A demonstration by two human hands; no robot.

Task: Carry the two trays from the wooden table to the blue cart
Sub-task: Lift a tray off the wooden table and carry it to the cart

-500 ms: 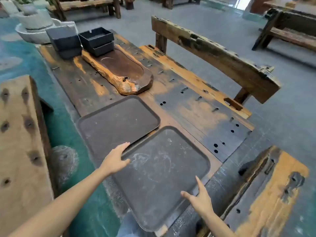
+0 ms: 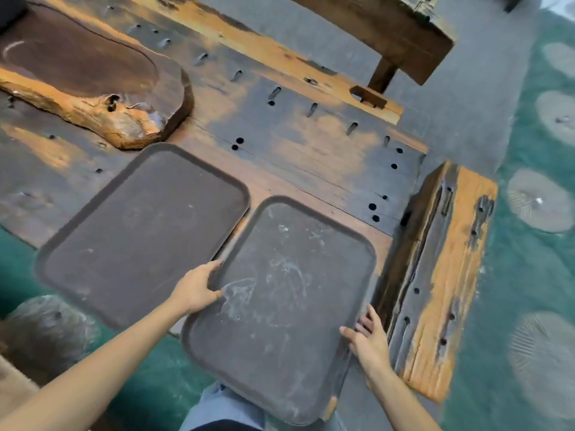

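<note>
Two dark brown rectangular trays lie side by side on the worn wooden table [image 2: 311, 144]. The right tray [image 2: 280, 306], marked with white scuffs, overhangs the table's near edge. My left hand [image 2: 196, 289] grips its left rim, thumb on top and fingers curled under the edge. My right hand [image 2: 367, 337] clasps the tray's right rim, fingers spread along the outside. The left tray [image 2: 140, 231] sits untouched beside it, its near corner also past the table edge. The blue cart is not in view.
A carved wooden slab [image 2: 93, 88] lies at the table's far left. A wooden bench end [image 2: 441, 275] stands close to the right of the tray. Another bench [image 2: 389, 29] is beyond the table. Teal patterned floor [image 2: 529, 244] surrounds everything.
Both hands have closed onto the right tray's side rims; before, they hovered open near it. The view has swung closer and further down over the table.
</note>
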